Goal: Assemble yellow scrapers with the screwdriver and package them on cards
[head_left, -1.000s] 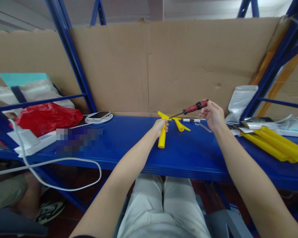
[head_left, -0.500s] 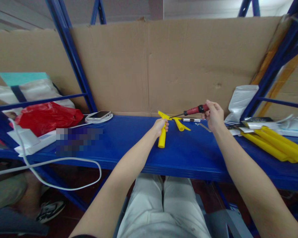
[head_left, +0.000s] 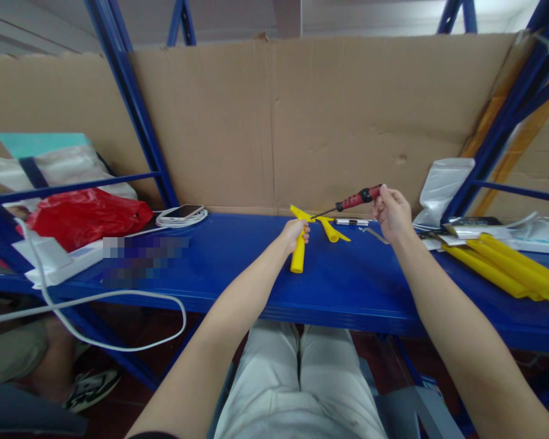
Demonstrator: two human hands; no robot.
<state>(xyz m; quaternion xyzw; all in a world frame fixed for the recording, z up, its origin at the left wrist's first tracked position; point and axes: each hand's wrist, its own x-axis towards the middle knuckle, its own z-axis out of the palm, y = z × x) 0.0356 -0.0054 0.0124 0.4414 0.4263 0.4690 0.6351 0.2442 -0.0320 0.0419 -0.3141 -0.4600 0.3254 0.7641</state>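
My left hand (head_left: 295, 235) is wrapped round a yellow tool (head_left: 297, 259), whose round handle end points towards me and whose flat head sticks out above the fingers. My right hand (head_left: 392, 213) grips the back end of a red and black screwdriver (head_left: 357, 199) between its fingers. The screwdriver's thin shaft slants down to the left, and its tip meets the yellow head just beside my left hand. A second yellow piece (head_left: 332, 233) lies on the blue table right behind.
On the blue table (head_left: 238, 256) are markers (head_left: 351, 222), a thin metal strip (head_left: 377, 236), a phone (head_left: 183, 211) on a coiled white cable, and several yellow tools (head_left: 507, 268) at the right. A red bag (head_left: 91, 213) and power strip (head_left: 73, 262) sit left.
The screwdriver's handle has tilted up slightly at its back end and turned in my right hand. My left hand and the yellow tool have barely moved.
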